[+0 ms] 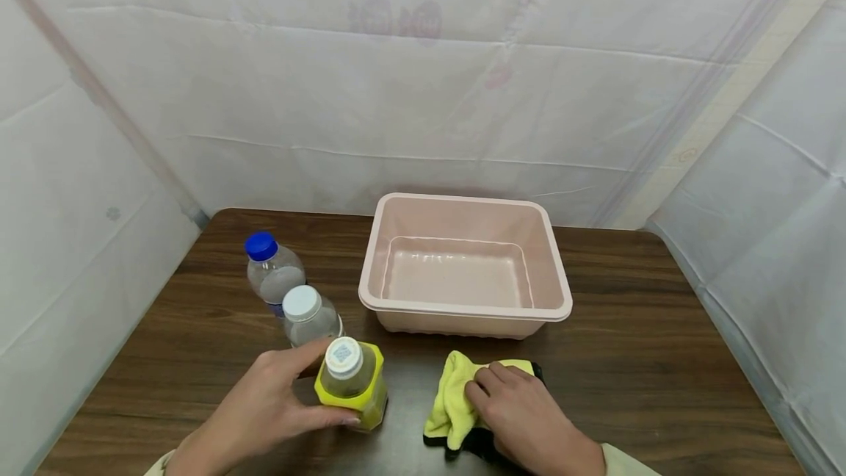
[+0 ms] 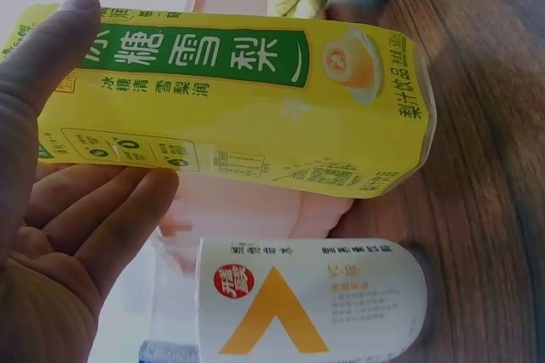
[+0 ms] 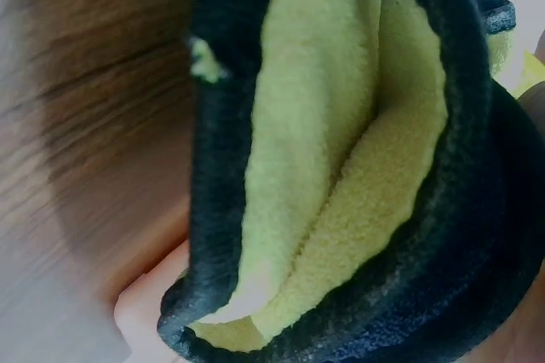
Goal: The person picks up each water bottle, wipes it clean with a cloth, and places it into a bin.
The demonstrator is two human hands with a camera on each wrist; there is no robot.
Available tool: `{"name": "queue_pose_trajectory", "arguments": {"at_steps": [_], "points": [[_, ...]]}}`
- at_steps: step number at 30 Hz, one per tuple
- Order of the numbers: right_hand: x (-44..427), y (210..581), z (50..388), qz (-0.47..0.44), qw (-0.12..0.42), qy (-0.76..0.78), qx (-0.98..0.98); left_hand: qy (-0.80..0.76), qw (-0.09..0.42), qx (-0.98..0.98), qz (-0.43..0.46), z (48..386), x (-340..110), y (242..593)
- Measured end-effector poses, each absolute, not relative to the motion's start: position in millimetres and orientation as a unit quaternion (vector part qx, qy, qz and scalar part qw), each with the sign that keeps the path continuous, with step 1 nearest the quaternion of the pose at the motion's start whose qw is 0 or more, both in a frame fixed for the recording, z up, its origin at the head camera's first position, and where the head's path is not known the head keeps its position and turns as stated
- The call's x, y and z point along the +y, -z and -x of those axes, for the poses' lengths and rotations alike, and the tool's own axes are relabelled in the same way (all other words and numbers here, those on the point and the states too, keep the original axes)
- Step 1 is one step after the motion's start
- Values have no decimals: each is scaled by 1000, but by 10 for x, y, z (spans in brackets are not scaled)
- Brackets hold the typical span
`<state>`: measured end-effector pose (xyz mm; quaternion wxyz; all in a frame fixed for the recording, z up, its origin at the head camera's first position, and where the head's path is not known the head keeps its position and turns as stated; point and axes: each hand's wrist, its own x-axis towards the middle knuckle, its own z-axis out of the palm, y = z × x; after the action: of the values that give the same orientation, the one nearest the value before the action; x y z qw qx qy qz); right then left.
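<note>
My left hand point(image 1: 264, 406) grips a yellow-labelled bottle point(image 1: 371, 395) with a white cap, thumb on the near side and fingers behind. In the left wrist view the yellow bottle point(image 2: 255, 116) fills the upper part, with the thumb across its label. My right hand point(image 1: 525, 417) holds a bunched yellow cloth point(image 1: 452, 395) with black edging on the table, fingers curled into it. Folds of the cloth point(image 3: 315, 141) fill the right wrist view. Just behind the yellow bottle stands a white-capped bottle point(image 1: 311, 318), shown in the left wrist view with a white label point(image 2: 298, 295).
A blue-capped bottle point(image 1: 274, 274) stands behind the white-capped one at the left. A pink plastic basin point(image 1: 465, 318) with nothing in it sits at the back middle of the wooden table point(image 1: 634, 358). White sheeting point(image 1: 396, 94) surrounds the back and sides.
</note>
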<state>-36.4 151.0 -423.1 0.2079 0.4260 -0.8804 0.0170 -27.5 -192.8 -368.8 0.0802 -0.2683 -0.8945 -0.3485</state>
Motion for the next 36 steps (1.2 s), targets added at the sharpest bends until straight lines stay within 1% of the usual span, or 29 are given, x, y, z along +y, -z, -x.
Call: {"name": "queue_pose_trajectory", "arguments": {"at_steps": [8,14,17,27,32,36], "points": [[1586,4214,366,-432,229,-32,-872,353,99,-882,297,335,-1829,3680],[1628,4188,356,-437,232,-34,-869,363,97,-872,315,375,-1767,3679],[1656,4177,345,-437,235,-36,-867,366,92,-869,319,383,-1739,3676],[1733,4138,324,-429,278,-48,-858,373,80,-865,325,429,-1627,3672],[1781,4109,316,-425,277,-50,-860,378,73,-862,331,440,-1560,3680],[1815,4085,319,-423,278,-53,-861,386,54,-861,327,442,-1527,3666]]}}
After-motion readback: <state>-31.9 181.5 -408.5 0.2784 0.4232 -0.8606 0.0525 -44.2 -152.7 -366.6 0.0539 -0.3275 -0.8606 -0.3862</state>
